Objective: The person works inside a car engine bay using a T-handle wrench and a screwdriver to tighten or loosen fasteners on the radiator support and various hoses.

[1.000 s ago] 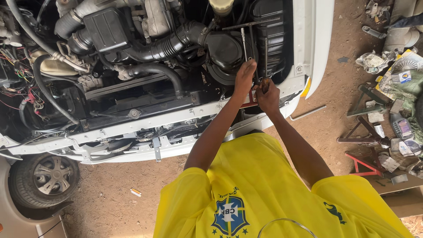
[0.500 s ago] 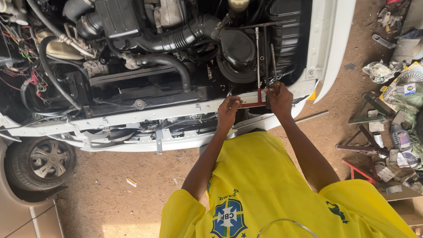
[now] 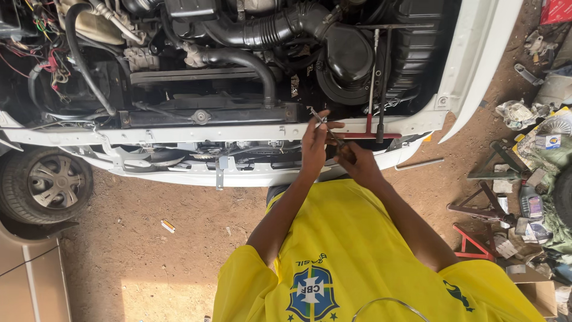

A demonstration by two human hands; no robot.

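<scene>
Both of my hands meet at the white front crossmember [image 3: 179, 134] of a car with its engine bay open. My left hand [image 3: 314, 146] pinches the shaft of a thin metal tool [image 3: 320, 121] that points up and left towards the engine. Just to the right and lower, my right hand [image 3: 356, 166] is closed around the tool's dark handle end. Two long T-handle wrenches [image 3: 374, 77] stand upright in the bay just right of my hands, above a red bar [image 3: 364, 136] lying on the crossmember.
A black air intake hose [image 3: 262, 30] and round housing [image 3: 351, 56] sit behind the hands. The front wheel [image 3: 44, 182] is at the left. Red and dark metal stands [image 3: 482, 206], bottles and scrap litter the dirt ground on the right.
My hands have come down and left from the T-handle wrenches to the crossmember, and they now hold the thin tool together. The view has shifted slightly.
</scene>
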